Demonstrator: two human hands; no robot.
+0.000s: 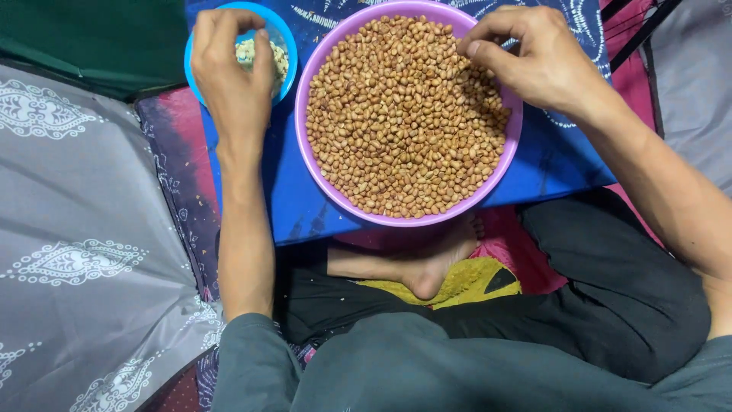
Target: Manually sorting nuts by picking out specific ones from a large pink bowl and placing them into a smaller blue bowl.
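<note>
A big purple bowl [305, 80] full of brown peanuts [404, 122] rests on a blue board [293, 194] in front of me. To its left stands a small blue bowl [284, 30] holding pale peeled nuts. My left hand [229, 72] hovers over the small blue bowl with its fingers curled down into it; whether it holds a nut is hidden. My right hand [534, 57] is over the upper right of the purple bowl, thumb and fingers pinched together at the peanuts.
I sit cross-legged in dark trousers, one bare foot [431, 263] just below the board. A grey patterned cloth [76, 229] covers the left side. Pink and blue patterned fabric lies under the board; a dark green surface [91, 38] is at top left.
</note>
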